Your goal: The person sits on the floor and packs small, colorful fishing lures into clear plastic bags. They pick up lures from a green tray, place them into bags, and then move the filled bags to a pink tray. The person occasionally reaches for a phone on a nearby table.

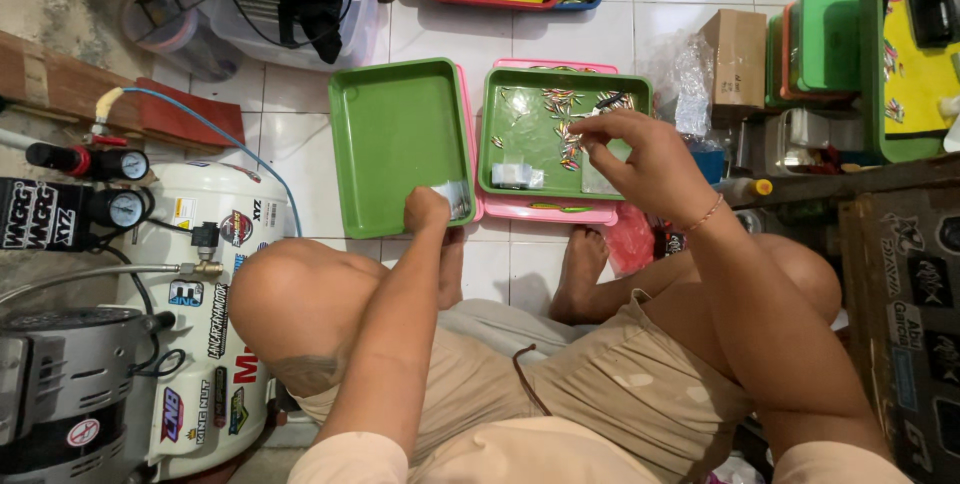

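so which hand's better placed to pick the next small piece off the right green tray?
Right, probably. The right hand hovers over the right green tray beside the small colourful pieces. The left hand is at the left green tray, on a small clear packet.

Just one view here: a head-worn camera looking almost straight down from close above the seated person's knees, facing the tiled floor (620, 34) and the green trays (395, 134) ahead.

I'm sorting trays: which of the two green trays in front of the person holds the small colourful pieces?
The right green tray, under the right hand; the left green tray holds only a small clear packet.
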